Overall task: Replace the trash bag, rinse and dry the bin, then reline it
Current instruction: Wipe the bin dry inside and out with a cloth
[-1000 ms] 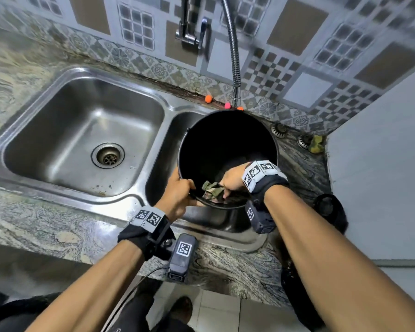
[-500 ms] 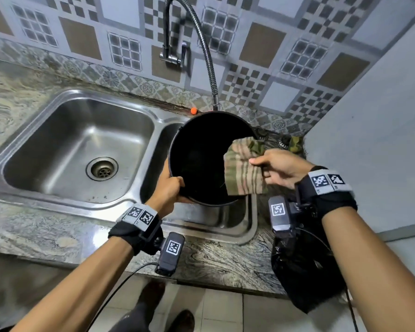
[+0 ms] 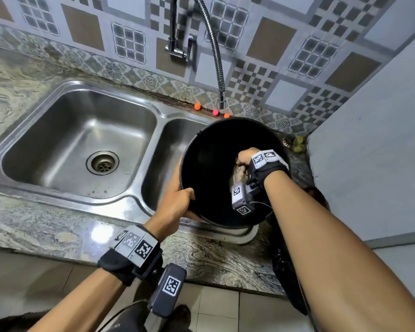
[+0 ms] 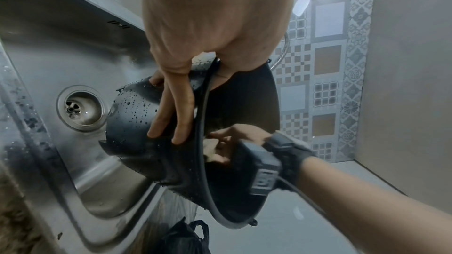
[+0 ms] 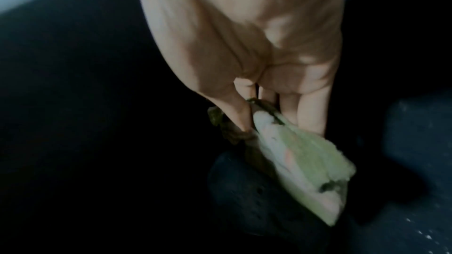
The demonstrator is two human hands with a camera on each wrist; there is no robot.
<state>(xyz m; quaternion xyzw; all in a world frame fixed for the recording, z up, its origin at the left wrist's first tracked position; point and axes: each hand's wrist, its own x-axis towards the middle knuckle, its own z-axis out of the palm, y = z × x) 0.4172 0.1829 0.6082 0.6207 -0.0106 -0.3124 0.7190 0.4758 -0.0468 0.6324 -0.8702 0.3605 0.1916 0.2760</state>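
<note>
The round black bin (image 3: 210,168) tilts over the right sink basin, its mouth facing me. My left hand (image 3: 177,202) grips its near rim, thumb inside and fingers (image 4: 168,115) spread on the wet outer wall (image 4: 132,107). My right hand (image 3: 246,158) reaches deep inside the bin. It pinches a striped green and beige cloth (image 5: 300,163) between thumb and fingers, held against the dark inner wall (image 5: 73,123). In the head view only a sliver of the cloth (image 3: 237,174) shows below the hand.
The steel double sink (image 3: 65,140) fills the left, with a drain (image 3: 102,162). A flexible faucet hose (image 3: 219,75) hangs just behind the bin. A black trash bag (image 3: 290,283) hangs off the counter edge at right. A grey wall (image 3: 369,152) closes the right side.
Half a second ago my right hand held the cloth spread outside the bin's right rim. It has since plunged into the bin with the cloth. The left hand keeps its hold on the rim.
</note>
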